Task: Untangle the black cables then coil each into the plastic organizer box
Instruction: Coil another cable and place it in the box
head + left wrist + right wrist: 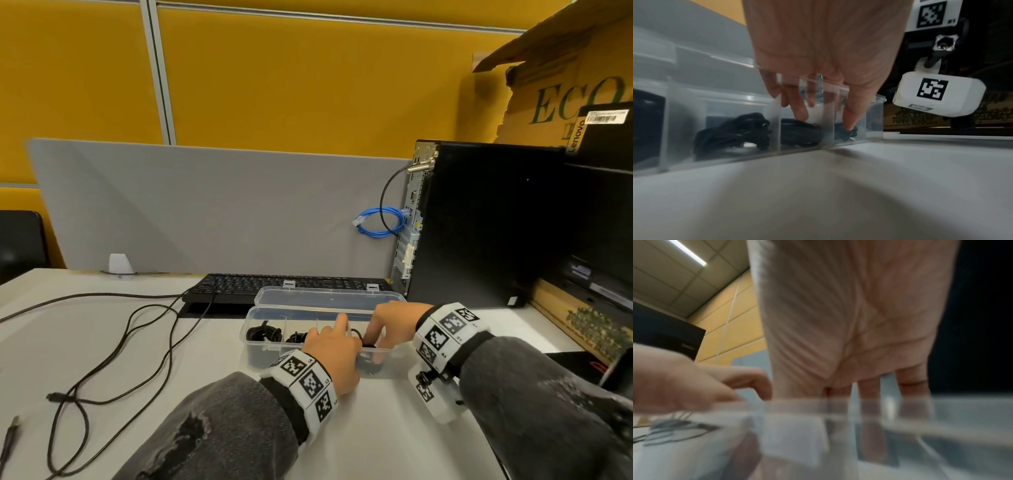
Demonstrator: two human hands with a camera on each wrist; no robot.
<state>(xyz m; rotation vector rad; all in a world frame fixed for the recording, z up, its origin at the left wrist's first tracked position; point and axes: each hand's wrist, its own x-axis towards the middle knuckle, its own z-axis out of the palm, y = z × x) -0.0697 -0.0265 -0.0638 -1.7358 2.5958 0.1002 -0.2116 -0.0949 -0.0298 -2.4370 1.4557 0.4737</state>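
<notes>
The clear plastic organizer box (255, 346) sits open on the white counter (205, 342) with coiled black cables (731, 131) in its left compartments, and another coil (799, 132) under the hands at its 3 o'clock end. The left hand (334, 356) reaches in with fingers (801, 112) straight, tips pressing that coil, gripping nothing. The right hand (388, 322), at 2 o'clock from the left, dips extended fingers into the same end; loose black cables (113, 342) trail at 9 o'clock.
</notes>
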